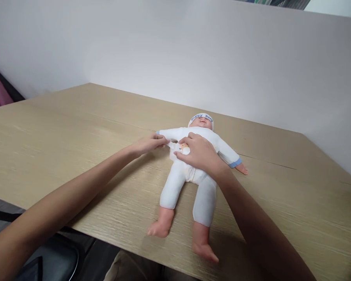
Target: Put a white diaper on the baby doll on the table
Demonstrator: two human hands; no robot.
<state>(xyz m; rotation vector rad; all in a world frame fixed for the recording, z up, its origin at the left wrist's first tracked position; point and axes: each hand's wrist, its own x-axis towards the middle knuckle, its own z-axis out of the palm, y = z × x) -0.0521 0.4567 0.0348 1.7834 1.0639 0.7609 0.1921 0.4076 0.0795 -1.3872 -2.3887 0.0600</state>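
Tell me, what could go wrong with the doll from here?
The thin white flap at the fingertips of the left hand might crease or tear if tugged hard.

The doll lies loose on the table, so a sideways pull could shift it, though the right hand on its belly may steady it.

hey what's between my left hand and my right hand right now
The head view shows part of the white diaper between your left hand and right hand, at the doll's waist.
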